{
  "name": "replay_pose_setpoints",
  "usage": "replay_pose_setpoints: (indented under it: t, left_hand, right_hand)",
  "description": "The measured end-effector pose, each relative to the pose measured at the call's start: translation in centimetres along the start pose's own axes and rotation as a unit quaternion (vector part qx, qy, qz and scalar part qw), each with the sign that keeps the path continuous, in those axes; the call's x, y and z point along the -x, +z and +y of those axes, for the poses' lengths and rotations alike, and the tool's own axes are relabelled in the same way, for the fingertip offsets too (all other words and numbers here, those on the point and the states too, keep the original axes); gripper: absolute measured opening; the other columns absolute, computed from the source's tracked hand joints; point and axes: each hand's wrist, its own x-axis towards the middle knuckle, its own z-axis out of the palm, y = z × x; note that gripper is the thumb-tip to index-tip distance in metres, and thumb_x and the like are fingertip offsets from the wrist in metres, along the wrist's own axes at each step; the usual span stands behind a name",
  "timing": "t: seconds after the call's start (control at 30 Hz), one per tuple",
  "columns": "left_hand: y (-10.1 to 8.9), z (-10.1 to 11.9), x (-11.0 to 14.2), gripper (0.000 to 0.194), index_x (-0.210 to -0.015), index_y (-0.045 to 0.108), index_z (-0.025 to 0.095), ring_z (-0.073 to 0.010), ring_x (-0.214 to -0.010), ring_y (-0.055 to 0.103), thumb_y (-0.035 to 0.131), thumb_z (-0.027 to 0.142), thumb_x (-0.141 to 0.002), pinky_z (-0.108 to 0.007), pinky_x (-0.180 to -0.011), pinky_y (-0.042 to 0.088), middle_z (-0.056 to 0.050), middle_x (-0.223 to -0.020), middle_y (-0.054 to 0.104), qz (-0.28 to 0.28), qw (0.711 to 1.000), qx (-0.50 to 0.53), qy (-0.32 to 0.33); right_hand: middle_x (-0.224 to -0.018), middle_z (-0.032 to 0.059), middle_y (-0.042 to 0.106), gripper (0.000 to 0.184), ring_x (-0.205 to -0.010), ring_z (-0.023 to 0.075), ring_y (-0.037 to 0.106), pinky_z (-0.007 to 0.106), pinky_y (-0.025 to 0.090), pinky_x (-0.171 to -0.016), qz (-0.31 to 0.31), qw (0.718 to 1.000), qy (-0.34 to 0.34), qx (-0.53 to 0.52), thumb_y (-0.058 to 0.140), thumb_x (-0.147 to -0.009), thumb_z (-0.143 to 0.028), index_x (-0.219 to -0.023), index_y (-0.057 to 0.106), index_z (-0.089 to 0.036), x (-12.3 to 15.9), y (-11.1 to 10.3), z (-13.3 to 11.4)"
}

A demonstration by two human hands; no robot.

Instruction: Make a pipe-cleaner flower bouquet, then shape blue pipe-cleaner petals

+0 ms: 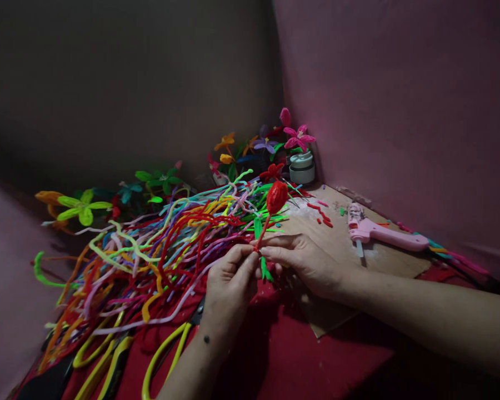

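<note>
A red pipe-cleaner flower bud (277, 196) stands on a thin red stem with green leaves. My left hand (230, 284) and my right hand (302, 260) meet at the lower part of that stem, both with fingers pinched closed on it. A big heap of loose pipe cleaners (158, 244) in many colours lies just left of my hands.
A pink glue gun (379, 231) lies on a cardboard sheet (341, 244) to the right, with red scraps nearby. Finished pipe-cleaner flowers (294, 138) and a small white jar (302, 166) stand in the corner. Yellow-handled scissors (166, 350) lie on the red cloth near me.
</note>
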Motion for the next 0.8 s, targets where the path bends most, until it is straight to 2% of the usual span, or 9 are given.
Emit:
replay_pose_setpoints:
  t: [0.13, 0.27, 0.4, 0.5, 0.57, 0.63, 0.67, 0.73, 0.8]
  left_hand:
    - [0.0, 0.5, -0.2, 0.013, -0.078, 0.056, 0.015, 0.0003, -0.033, 0.029, 0.058, 0.029, -0.078, -0.012, -0.034, 0.022, 0.006, -0.051, 0.047, -0.053, 0.986, 0.140, -0.076]
    - [-0.4, 0.5, -0.5, 0.011, -0.079, 0.054, 0.016, 0.0011, -0.029, 0.022, 0.058, 0.027, -0.078, -0.010, -0.029, 0.021, 0.007, -0.050, 0.046, -0.114, 0.958, 0.219, -0.143]
    - [-1.0, 0.3, -0.8, 0.013, -0.076, 0.052, 0.016, 0.0006, -0.027, 0.017, 0.057, 0.028, -0.079, -0.013, -0.024, 0.025, 0.008, -0.050, 0.044, -0.161, 0.943, 0.229, -0.177]
    - [-0.9, 0.5, -0.7, 0.016, -0.075, 0.051, 0.016, -0.0007, -0.027, 0.020, 0.054, 0.032, -0.080, -0.015, -0.024, 0.026, 0.008, -0.050, 0.044, -0.164, 0.954, 0.187, -0.169]
    - [-0.5, 0.6, -0.5, 0.019, -0.074, 0.052, 0.016, -0.0025, -0.029, 0.029, 0.051, 0.033, -0.082, -0.016, -0.029, 0.030, 0.007, -0.051, 0.047, -0.139, 0.978, 0.101, -0.121]
    - [-0.1, 0.5, -0.3, 0.016, -0.078, 0.055, 0.016, -0.0054, -0.038, 0.043, 0.051, 0.031, -0.082, -0.017, -0.038, 0.037, 0.004, -0.056, 0.052, -0.075, 0.996, -0.026, -0.034]
    - [0.1, 0.4, -0.2, 0.013, -0.081, 0.056, 0.017, -0.0071, -0.046, 0.049, 0.053, 0.029, -0.081, -0.018, -0.045, 0.040, 0.003, -0.060, 0.056, -0.035, 0.995, -0.096, 0.020]
    - [0.2, -0.2, 0.0, 0.009, -0.086, 0.057, 0.018, -0.0099, -0.059, 0.056, 0.054, 0.023, -0.080, -0.020, -0.058, 0.044, 0.001, -0.070, 0.061, 0.034, 0.966, -0.219, 0.137]
    - [0.2, -0.8, 0.0, 0.010, -0.088, 0.058, 0.019, -0.0111, -0.067, 0.058, 0.052, 0.019, -0.081, -0.021, -0.066, 0.045, -0.001, -0.078, 0.064, 0.067, 0.919, -0.304, 0.241]
  right_hand:
    - [-0.063, -0.0001, 0.060, 0.009, -0.059, 0.0094, 0.052, 0.022, 0.040, -0.056, -0.007, 0.999, 0.017, -0.045, 0.062, -0.070, -0.021, -0.071, 0.065, -0.013, -0.3, -0.2, 0.3]
    - [-0.073, 0.0013, 0.064, 0.018, -0.064, 0.0103, 0.056, 0.023, 0.041, -0.060, -0.024, 0.992, 0.016, -0.124, 0.068, -0.063, -0.019, -0.081, 0.067, -0.015, -1.0, -0.8, 1.3]
    - [-0.071, 0.0019, 0.064, 0.019, -0.065, 0.0099, 0.056, 0.023, 0.040, -0.061, -0.045, 0.991, -0.001, -0.125, 0.070, -0.060, -0.015, -0.078, 0.068, -0.013, -1.2, -1.1, 1.6]
    - [-0.067, 0.0008, 0.063, 0.013, -0.061, 0.0092, 0.055, 0.023, 0.039, -0.060, -0.043, 0.993, -0.018, -0.112, 0.070, -0.062, -0.016, -0.074, 0.067, -0.013, -1.2, -1.1, 1.7]
    - [-0.067, 0.0005, 0.062, 0.011, -0.060, 0.0092, 0.054, 0.024, 0.039, -0.059, -0.021, 0.994, -0.028, -0.101, 0.069, -0.063, -0.018, -0.073, 0.067, -0.014, -1.1, -1.2, 1.8]
    - [-0.069, 0.0006, 0.062, 0.010, -0.062, 0.0096, 0.054, 0.024, 0.039, -0.060, 0.003, 0.995, -0.050, -0.083, 0.069, -0.065, -0.020, -0.072, 0.067, -0.014, -1.1, -1.2, 1.9]
    - [-0.069, 0.0005, 0.062, 0.009, -0.063, 0.0096, 0.054, 0.024, 0.039, -0.061, 0.013, 0.995, -0.061, -0.072, 0.069, -0.065, -0.021, -0.072, 0.067, -0.014, -1.1, -1.2, 1.9]
    - [-0.067, 0.0003, 0.061, 0.010, -0.061, 0.0098, 0.053, 0.024, 0.039, -0.059, 0.022, 0.996, -0.071, -0.052, 0.068, -0.067, -0.022, -0.074, 0.067, -0.015, -1.0, -1.2, 1.9]
    - [-0.064, 0.0003, 0.061, 0.011, -0.057, 0.0101, 0.051, 0.024, 0.038, -0.054, 0.020, 0.997, -0.060, -0.041, 0.067, -0.068, -0.024, -0.076, 0.067, -0.016, -0.9, -1.1, 1.8]
